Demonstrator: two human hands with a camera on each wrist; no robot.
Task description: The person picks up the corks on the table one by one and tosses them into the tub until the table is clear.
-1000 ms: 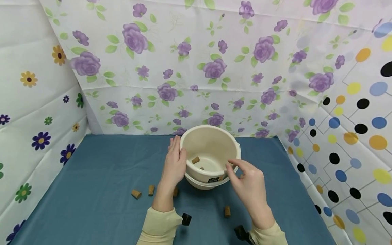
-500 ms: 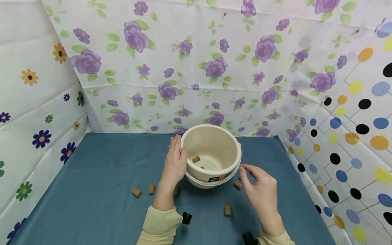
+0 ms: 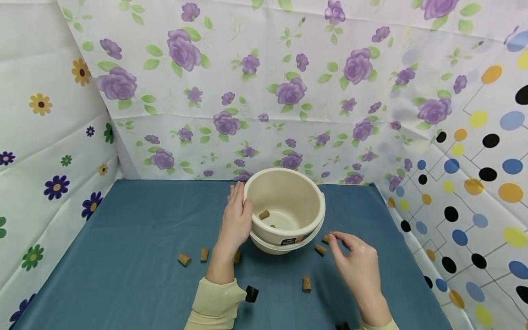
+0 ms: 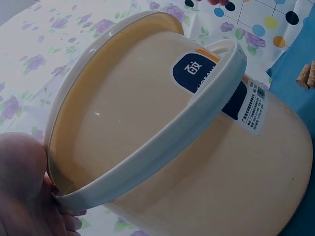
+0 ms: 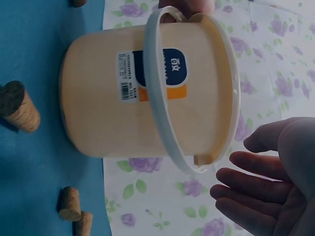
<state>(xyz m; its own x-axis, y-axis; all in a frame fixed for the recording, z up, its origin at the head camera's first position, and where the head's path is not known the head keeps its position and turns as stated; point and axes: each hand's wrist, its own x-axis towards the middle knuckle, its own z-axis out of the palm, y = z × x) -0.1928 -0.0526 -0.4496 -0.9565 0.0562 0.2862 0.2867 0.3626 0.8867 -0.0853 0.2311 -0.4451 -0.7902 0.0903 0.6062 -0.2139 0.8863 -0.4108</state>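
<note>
A cream bucket (image 3: 284,192) with a white handle (image 4: 162,142) stands on the blue cloth. My left hand (image 3: 236,215) rests against its left side, fingers straight along the wall and thumb at the rim. Inside the bucket lie a cork (image 3: 264,214) and a second, partly hidden cork (image 3: 272,225). My right hand (image 3: 356,261) is right of the bucket, its fingertips overlapping a cork (image 3: 325,239) in the head view. Seen from the right wrist, the right hand (image 5: 275,182) has loosely bent fingers with nothing between them. Another cork (image 3: 320,250) lies close by.
One cork (image 3: 306,284) lies in front of the bucket. Left of it are two corks, one tipped over (image 3: 184,260) and one beside it (image 3: 204,255). Partly behind the left wrist is another cork (image 3: 237,256). Patterned sheets (image 3: 264,91) enclose the back and sides.
My right hand has moved from over the bucket's right rim, rightward and down toward the corks beside it, uncovering them. My left hand and the bucket have stayed in place.
</note>
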